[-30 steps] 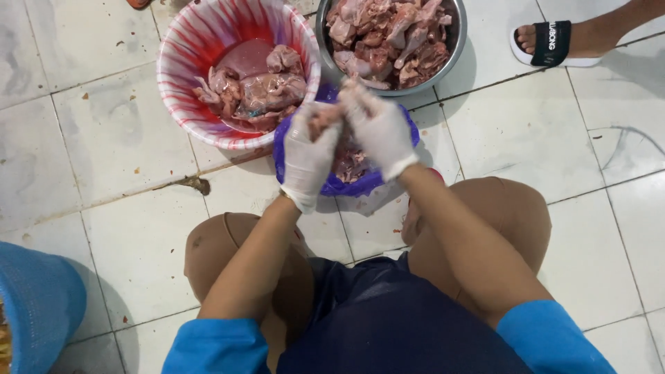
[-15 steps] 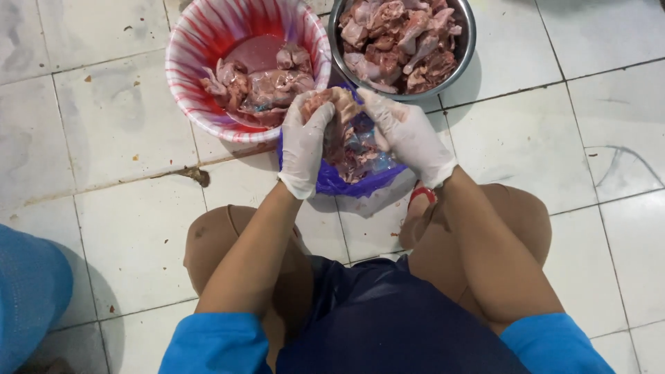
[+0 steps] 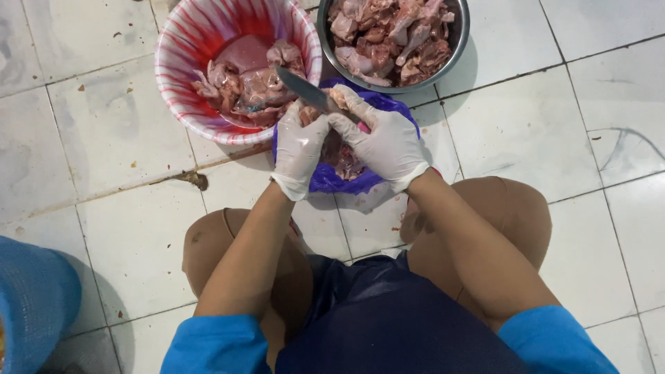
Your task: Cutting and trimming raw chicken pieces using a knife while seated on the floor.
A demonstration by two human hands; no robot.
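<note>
Right hand [image 3: 388, 142] grips knife [image 3: 305, 86]; left hand [image 3: 299, 149] closed on meat piece [image 3: 308, 114], held over purple bag [image 3: 325, 179] so trimmings fall inside.

Striped bowl [image 3: 181, 104] lies left of metal bowl [image 3: 456, 43].

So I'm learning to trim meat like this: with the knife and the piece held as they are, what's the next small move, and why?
Probably draw the knife through the small piece of meat pinched in the left hand, away from the fingers. The right hand already has the blade laid across that piece, above the purple bag, so anything cut off should fall into the bag.
</note>
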